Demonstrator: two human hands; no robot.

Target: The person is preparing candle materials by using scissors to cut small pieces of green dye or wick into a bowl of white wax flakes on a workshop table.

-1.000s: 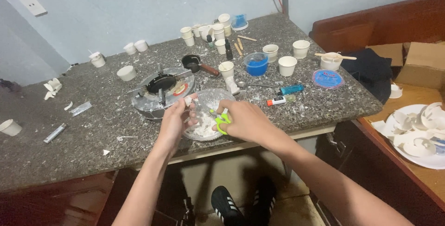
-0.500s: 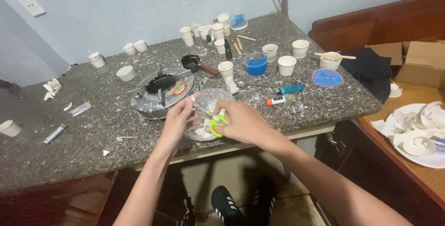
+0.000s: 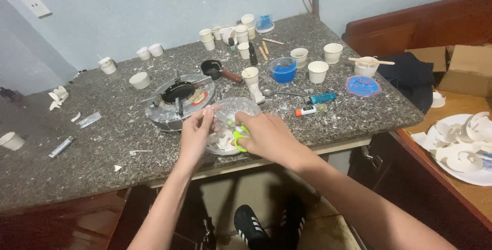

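A clear glass bowl [image 3: 241,107] with white crumbly bits inside rests near the front edge of a speckled grey stone counter [image 3: 92,163]. My left hand [image 3: 196,133] pinches the bowl's left rim. My right hand [image 3: 266,137] grips small scissors with bright green handles [image 3: 239,138], held over the white bits in the bowl. The scissor blades are hidden by my fingers and the bowl.
A small round gas burner [image 3: 177,99] stands just behind the bowl. Several white paper cups [image 3: 318,70], a blue cup [image 3: 283,69], a spoon, a blue lighter [image 3: 322,98] and a marker lie behind. White scraps litter the counter. A plate of white shards [image 3: 464,145] sits right.
Both hands and the bowl have shifted slightly; my left hand now pinches the rim higher, and the bowl sits flatter than half a second ago.
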